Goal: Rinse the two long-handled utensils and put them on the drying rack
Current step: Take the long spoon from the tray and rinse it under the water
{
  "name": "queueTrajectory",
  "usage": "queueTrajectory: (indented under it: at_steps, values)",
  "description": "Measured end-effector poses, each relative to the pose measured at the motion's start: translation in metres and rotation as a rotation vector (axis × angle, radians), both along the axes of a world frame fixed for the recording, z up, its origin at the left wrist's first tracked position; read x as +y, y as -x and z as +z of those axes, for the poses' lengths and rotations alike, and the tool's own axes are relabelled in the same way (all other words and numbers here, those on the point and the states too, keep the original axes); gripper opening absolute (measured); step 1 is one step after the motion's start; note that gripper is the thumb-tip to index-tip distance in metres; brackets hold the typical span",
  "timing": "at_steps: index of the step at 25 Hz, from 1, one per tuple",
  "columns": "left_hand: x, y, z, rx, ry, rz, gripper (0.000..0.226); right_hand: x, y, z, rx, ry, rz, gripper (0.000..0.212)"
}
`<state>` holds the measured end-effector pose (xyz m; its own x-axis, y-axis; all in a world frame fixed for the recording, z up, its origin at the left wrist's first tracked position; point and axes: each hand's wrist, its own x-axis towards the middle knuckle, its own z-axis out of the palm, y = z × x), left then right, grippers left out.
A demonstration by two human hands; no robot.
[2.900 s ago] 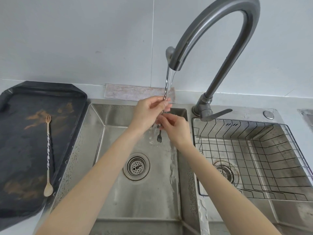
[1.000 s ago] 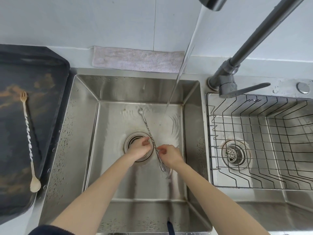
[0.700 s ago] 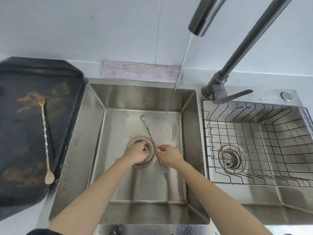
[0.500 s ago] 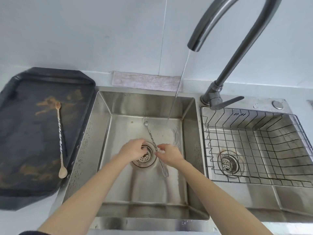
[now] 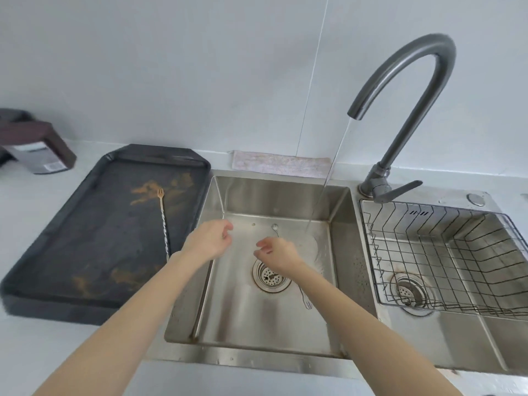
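A silver twisted utensil lies on the floor of the left sink basin (image 5: 237,315); its spoon end (image 5: 275,226) shows near the back and its fork end (image 5: 307,302) right of the drain. My right hand (image 5: 277,254) hovers over its middle, fingers loosely apart and pointing left, gripping nothing I can see. My left hand (image 5: 210,242) is open over the basin's left edge. A gold twisted utensil (image 5: 164,224) lies on the black tray (image 5: 85,252), fork end away from me, its lower end hidden by my left forearm. The wire drying rack (image 5: 445,252) sits in the right basin and holds nothing.
The grey gooseneck faucet (image 5: 400,95) runs a thin stream into the back right of the left basin. A pale cloth (image 5: 281,164) lies behind the sink. A brown box (image 5: 37,147) stands at the far left of the counter.
Both hands let go of the silver utensil, which now rests on the sink floor. My left hand moved left toward the tray, and the view tilted up.
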<state>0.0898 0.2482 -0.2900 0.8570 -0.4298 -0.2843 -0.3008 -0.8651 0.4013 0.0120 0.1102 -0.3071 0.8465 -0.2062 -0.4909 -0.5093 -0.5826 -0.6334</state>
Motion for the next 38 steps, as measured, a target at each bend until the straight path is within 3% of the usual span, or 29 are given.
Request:
queueTrajectory:
  at_steps: [6,14,20,22,25,29,32,38]
  values:
    - [0.06,-0.018,0.005,-0.073,-0.043,0.109,0.033,0.048,-0.019,0.021,-0.092,-0.009,0.053,0.033]
    - [0.092,-0.031,-0.007,0.033,-0.053,0.325,0.036,0.115,-0.039,0.017,-0.089,-0.003,0.197,0.031]
    - [0.102,-0.037,-0.026,0.166,0.161,0.532,0.022,0.134,-0.049,0.003,-0.033,0.028,0.247,0.032]
    - [0.103,-0.036,-0.029,0.206,0.193,0.55,0.014,0.137,-0.05,-0.001,-0.015,0.034,0.243,0.032]
    - [0.105,-0.035,-0.032,0.259,0.22,0.581,0.021,0.141,-0.049,-0.006,-0.004,0.044,0.244,0.033]
    - [0.105,-0.034,-0.031,0.287,0.296,0.61,0.004,0.139,-0.044,-0.005,-0.035,0.004,0.235,0.034]
    - [0.099,-0.029,-0.024,0.286,0.395,0.613,0.009,0.132,-0.039,-0.002,-0.064,-0.055,0.183,0.033]
    - [0.067,-0.013,-0.005,0.277,0.515,0.497,0.004,0.099,-0.025,0.004,-0.099,-0.176,0.042,0.03]
